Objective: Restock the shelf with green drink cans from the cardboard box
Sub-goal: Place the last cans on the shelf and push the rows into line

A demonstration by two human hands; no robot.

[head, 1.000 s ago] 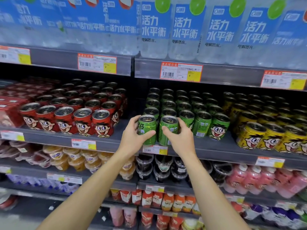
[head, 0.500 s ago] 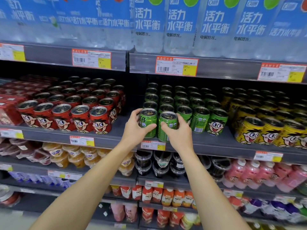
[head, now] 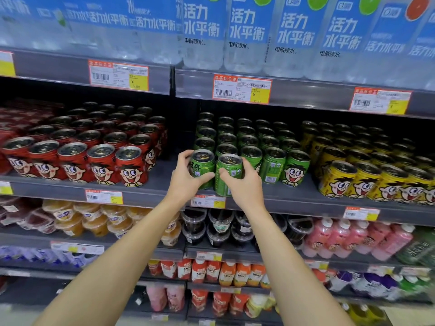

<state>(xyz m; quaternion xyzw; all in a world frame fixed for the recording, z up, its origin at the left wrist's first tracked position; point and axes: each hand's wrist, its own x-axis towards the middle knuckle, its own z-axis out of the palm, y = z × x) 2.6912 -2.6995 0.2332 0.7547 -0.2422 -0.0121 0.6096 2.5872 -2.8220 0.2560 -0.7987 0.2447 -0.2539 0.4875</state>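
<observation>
Both hands have carried their cans a little further in over the shelf since a second ago, and the two cans now stand side by side at the front edge, touching the green rows behind them. The left hand (head: pixel 186 180) grips the left green can (head: pixel 203 167), fingers curled round its far side and thumb across the label. The right hand (head: pixel 244 184) grips the right green can (head: pixel 227 171) in the same way, thumb on the front, fingers round the right side. Both cans are upright and touch each other.

On the shelf (head: pixel 294 196) the other green cans (head: pixel 273 158) stand in five columns running back into the dark; three of them sit in the front row to the right of the held pair. The deepest rows are too dim to count.

To the left stand red cans (head: pixel 75 161), five across the front row. To the right stand yellow cans (head: pixel 367 182); their row runs off the edge. Three price tags (head: pixel 242 89) hang on the rail above, under large water bottles (head: pixel 247 31) with blue labels. Lower shelves hold cups, pink bottles and orange cartons, blurred. No cardboard box shows in this view.
</observation>
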